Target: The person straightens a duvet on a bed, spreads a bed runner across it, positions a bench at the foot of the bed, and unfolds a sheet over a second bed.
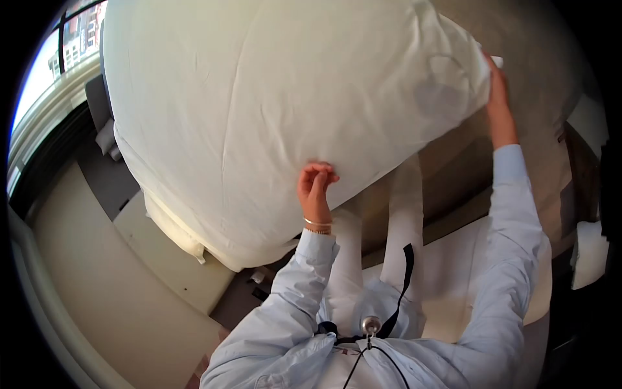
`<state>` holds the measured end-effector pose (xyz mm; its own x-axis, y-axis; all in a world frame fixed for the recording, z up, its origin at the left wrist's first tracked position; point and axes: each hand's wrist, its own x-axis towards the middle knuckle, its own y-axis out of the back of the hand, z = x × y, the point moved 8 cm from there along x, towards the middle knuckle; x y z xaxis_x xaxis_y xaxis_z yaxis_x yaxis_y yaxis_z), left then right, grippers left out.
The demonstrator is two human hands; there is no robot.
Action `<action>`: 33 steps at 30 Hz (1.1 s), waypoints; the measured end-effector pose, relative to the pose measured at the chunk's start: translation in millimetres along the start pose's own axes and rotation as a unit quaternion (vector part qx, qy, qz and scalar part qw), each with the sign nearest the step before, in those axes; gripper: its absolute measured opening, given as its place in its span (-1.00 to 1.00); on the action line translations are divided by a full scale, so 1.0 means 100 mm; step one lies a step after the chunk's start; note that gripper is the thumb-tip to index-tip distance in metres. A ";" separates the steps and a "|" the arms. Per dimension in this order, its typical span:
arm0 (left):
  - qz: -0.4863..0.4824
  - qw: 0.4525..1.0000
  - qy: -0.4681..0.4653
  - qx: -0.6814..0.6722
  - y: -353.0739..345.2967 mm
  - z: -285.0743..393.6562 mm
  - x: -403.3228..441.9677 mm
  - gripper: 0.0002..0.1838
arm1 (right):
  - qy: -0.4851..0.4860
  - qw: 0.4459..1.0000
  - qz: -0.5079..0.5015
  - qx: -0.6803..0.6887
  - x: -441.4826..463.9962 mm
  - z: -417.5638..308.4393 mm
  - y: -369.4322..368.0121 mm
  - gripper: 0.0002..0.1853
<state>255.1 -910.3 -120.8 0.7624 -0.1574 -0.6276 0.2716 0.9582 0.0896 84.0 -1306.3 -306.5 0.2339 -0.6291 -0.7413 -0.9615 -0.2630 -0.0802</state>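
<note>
A large white sheet [194, 97] covers a bulky, raised thing, likely a mattress, across the upper middle. My left hand [316, 188] is over the sheet near its lower edge, fingers curled and pressed together; what they hold, if anything, is too small to tell. At the right end of the sheet, my right hand [497, 97] is at the corner, with its fingers partly hidden behind the edge and wrapped round the white cloth. Creases run through the fabric beside that corner.
A window [81, 32] is at the upper left. Pale panels [162, 246] lie at the lower left, near a bunched cloth edge. My legs [405, 227] stand below the sheet. Another white bundle [588, 256] sits at the far right.
</note>
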 end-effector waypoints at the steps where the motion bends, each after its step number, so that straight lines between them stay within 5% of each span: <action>1: -0.008 1.000 -0.019 0.009 -0.06 0.09 0.01 -0.94 | -0.024 0.998 0.016 0.057 0.16 0.17 0.45 -0.58; 2: -0.007 1.000 -0.027 0.012 -0.10 0.15 0.00 -0.95 | -0.045 0.992 0.031 0.116 0.34 0.40 0.97 -0.63; 4: -0.056 0.998 -0.040 0.016 -0.11 0.30 0.04 -0.94 | -0.030 0.973 0.231 0.010 0.17 0.63 1.61 -0.65; 7: -0.099 0.991 -0.083 0.044 -0.01 0.57 -0.01 -0.93 | -0.026 0.972 0.224 0.061 0.33 1.02 1.78 -0.65; 11: 0.092 0.928 -0.281 0.225 0.71 0.99 0.06 -0.80 | 0.010 0.967 0.212 0.142 0.41 0.68 1.88 -0.61; 13: 0.162 0.880 -0.309 0.322 1.11 1.05 0.01 -0.69 | 0.006 0.961 0.257 -0.102 0.03 0.43 1.97 -0.61; 14: 0.183 0.878 -0.313 0.311 1.32 1.08 0.00 -0.69 | 0.107 0.931 0.243 -0.252 0.06 0.30 2.11 -0.64; 15: 0.227 0.871 -0.306 0.310 1.58 1.12 -0.01 -0.63 | 0.338 0.818 0.256 -0.389 -0.23 -0.04 1.85 -0.70; 17: 0.285 0.862 -0.298 0.296 2.03 1.15 -0.03 -0.58 | 0.383 0.804 0.141 -0.434 -1.01 -0.36 0.73 -0.80; 22: 0.424 0.773 -0.244 0.405 2.60 0.69 -0.04 -0.46 | 0.495 0.715 -0.180 -0.460 -2.48 0.28 -1.14 -0.78; 25: -0.071 0.836 -0.305 0.450 1.26 0.02 -0.13 -0.24 | 0.578 0.622 -0.372 -0.376 -3.51 0.63 -2.39 -0.88; 28: -0.505 0.702 -0.361 0.348 0.53 -0.72 -1.15 -0.62 | 0.575 0.575 -0.477 -0.334 -4.18 0.90 -3.30 -0.88; 29: -0.437 0.710 -0.437 0.338 0.64 -0.78 -1.19 -0.68 | 0.566 0.562 -0.497 -0.340 -4.39 0.94 -3.59 -0.88; 32: -0.280 0.871 -0.261 0.307 1.57 -0.74 -0.86 -0.63 | 0.574 0.519 -0.511 -0.373 -4.81 1.20 -4.24 -0.83; 33: -0.167 0.890 -0.302 0.297 1.98 -0.63 -0.84 -0.58 | 0.574 0.500 -0.508 -0.402 -4.93 1.33 -4.34 -0.78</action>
<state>207.8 -691.8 -99.1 0.7082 -0.6824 -0.1813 0.6688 0.5661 0.4819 366.4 -785.1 4.9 0.9158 0.2453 0.3180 0.0005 -0.7925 0.6098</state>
